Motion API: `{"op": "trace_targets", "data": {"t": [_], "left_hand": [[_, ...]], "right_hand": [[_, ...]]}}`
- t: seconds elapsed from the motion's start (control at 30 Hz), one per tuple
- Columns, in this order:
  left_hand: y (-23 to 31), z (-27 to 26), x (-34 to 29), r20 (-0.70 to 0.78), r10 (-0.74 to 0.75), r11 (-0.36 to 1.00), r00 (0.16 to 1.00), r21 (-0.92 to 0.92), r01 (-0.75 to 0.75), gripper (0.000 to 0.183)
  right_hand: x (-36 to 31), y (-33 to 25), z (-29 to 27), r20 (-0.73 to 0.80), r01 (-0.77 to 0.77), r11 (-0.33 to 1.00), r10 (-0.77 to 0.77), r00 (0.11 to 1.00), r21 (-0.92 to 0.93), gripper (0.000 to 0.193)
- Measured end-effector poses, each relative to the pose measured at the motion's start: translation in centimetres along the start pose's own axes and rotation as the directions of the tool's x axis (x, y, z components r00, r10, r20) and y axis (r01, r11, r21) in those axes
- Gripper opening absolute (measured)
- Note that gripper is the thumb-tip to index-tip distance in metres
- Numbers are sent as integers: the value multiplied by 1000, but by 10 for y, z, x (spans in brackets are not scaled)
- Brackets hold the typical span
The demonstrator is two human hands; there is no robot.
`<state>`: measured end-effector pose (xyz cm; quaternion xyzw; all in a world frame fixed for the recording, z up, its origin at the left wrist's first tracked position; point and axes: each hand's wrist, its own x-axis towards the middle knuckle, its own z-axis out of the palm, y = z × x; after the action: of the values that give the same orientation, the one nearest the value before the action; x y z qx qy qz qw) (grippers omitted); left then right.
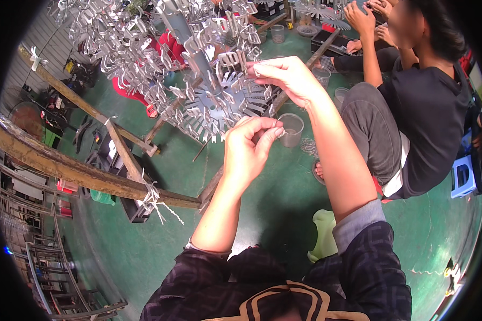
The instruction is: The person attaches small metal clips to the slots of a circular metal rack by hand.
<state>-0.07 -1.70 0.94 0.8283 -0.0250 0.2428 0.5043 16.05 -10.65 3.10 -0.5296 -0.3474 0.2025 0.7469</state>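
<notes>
A tiered rack hangs full of small silver metal buckle-like loops point(233, 60) around a grey post point(198, 59). Its lowest visible tier is a slotted metal disc point(219, 109) with bent prongs along the edge. At the rack's right side is my right hand point(286, 77), thumb and fingers pinched together by the hanging loops; what lies between the fingertips is hidden. Lower and nearer to me, my left hand point(249, 147) pinches thumb against forefinger. Something tiny may be between those tips, too small to name. A clear plastic cup point(291, 130) stands on the floor beyond the left fingertips.
A rusty metal frame point(91, 166) with white ties runs across the left. To the right sits a person in a dark top point(423, 123). A small pile of metal pieces point(308, 146) lies beside the cup. A green stool point(323, 235) and a blue stool point(462, 176) stand on the floor.
</notes>
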Motion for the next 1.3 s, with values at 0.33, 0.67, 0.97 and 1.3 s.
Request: {"op": "trace_targets", "data": {"t": [0.33,0.67,0.97,1.3], "left_hand": [[-1,-3,-2,-8,-23,999,1000,-25,23,10],[4,0,-6,9,14,1000,1000,-5,-14,11],[6,2,-8,15,43,999,999,1,-43,11],[9,5,1,-76,47,996,996,-69,-52,10]], "right_hand": [[-11,0,-7,67,1,997,-6,998,76,27],[-22,-3,-13,25,-25,994,22,999,106,29],[-30,-5,-12,-30,18,987,-14,999,158,24],[-30,-7,-15,-10,0,992,2,1000,129,26]]}}
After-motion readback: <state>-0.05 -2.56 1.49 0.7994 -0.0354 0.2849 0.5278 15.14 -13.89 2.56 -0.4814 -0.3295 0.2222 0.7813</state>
